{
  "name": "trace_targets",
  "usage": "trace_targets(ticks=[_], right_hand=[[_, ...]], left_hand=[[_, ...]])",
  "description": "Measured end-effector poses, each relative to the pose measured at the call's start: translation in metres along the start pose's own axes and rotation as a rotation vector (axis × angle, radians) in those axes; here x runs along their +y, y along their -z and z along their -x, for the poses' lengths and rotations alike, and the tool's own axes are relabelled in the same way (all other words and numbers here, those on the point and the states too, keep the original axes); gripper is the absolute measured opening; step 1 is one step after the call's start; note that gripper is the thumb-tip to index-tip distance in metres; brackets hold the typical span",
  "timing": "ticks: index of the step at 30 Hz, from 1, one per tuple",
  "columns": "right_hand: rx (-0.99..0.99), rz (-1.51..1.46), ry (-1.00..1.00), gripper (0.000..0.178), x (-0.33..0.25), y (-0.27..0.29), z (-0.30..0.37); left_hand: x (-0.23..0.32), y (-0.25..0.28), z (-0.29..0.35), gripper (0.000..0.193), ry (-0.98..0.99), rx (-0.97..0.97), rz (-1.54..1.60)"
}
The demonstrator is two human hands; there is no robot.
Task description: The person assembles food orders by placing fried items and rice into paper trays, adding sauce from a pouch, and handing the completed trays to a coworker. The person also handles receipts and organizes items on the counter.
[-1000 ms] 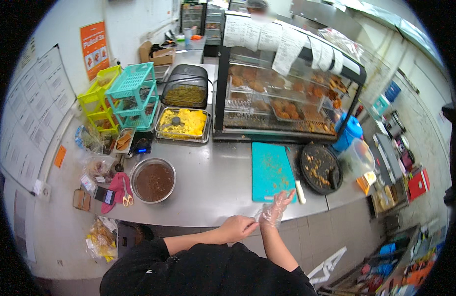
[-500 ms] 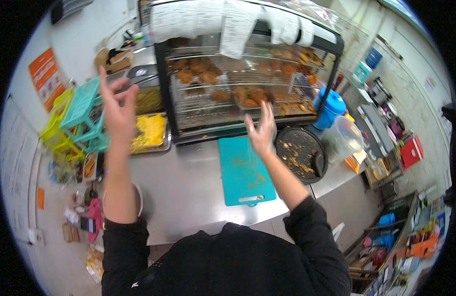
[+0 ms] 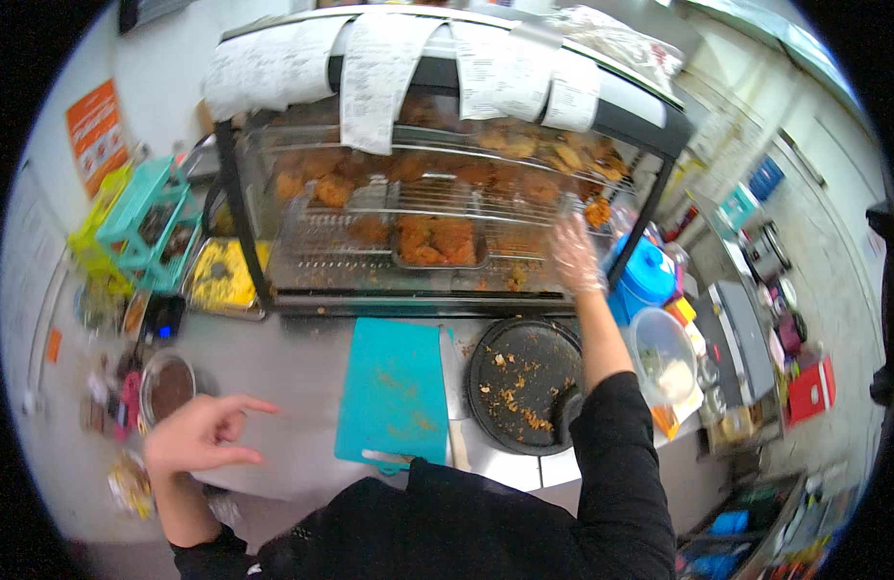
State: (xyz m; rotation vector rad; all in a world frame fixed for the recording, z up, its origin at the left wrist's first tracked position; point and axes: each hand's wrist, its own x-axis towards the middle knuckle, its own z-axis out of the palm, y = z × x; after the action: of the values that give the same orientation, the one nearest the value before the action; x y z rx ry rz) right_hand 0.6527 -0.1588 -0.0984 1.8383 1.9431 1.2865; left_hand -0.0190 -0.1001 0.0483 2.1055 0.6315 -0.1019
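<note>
My left hand [image 3: 210, 432] hovers over the front left of the steel counter, its thumb and forefinger spread and nothing between them. Wearing a clear plastic glove, my right hand [image 3: 575, 256] reaches to the right side of a glass-fronted warming cabinet [image 3: 423, 305]. Its fingers stretch upward, somewhat blurred, and I see nothing held in them; whether they touch the cabinet I cannot tell. Fried breaded pieces [image 3: 435, 242] lie in a small tray inside. Below my right forearm is a black round pan [image 3: 510, 353] scattered with crumbs. A teal cutting board [image 3: 394, 387] bears crumbs, with a knife [image 3: 456, 443] along its right edge.
Order slips [image 3: 379, 77] hang over the cabinet's top. To the left stand a tray of yellow food [image 3: 224, 275], a teal basket [image 3: 142, 222] and a round metal bowl [image 3: 168, 387]. At the right are a blue lidded bucket [image 3: 645, 280] and a clear plastic tub [image 3: 662, 353].
My left hand has dropped from beside the baskets to the counter's front left. My right hand has moved right and up to the cabinet. The view has shifted, bringing the knife into sight.
</note>
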Motion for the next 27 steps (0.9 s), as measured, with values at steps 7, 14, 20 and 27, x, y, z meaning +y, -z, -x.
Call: trace_targets(ticks=[7, 14, 20, 27], right_hand=[[-0.371, 0.219, -0.223, 0.06, 0.087, -0.032, 0.072], [-0.29, 0.103, -0.115, 0.037, 0.125, -0.028, 0.093], [0.434, -0.266, -0.21, 0.038, 0.003, 0.01, 0.018], [0.366, -1.378, -0.204, 0.008, -0.405, 0.155, -0.137]], left_hand=[[-0.073, -0.031, 0.12, 0.059, 0.536, 0.958, -0.157], [-0.195, -0.072, 0.23, 0.069, 1.236, 0.974, 0.278], [-0.312, -0.096, 0.241, 0.075, 1.237, 0.79, 0.413], [-0.472, -0.028, 0.241, 0.053, 1.063, 0.822, 0.204]])
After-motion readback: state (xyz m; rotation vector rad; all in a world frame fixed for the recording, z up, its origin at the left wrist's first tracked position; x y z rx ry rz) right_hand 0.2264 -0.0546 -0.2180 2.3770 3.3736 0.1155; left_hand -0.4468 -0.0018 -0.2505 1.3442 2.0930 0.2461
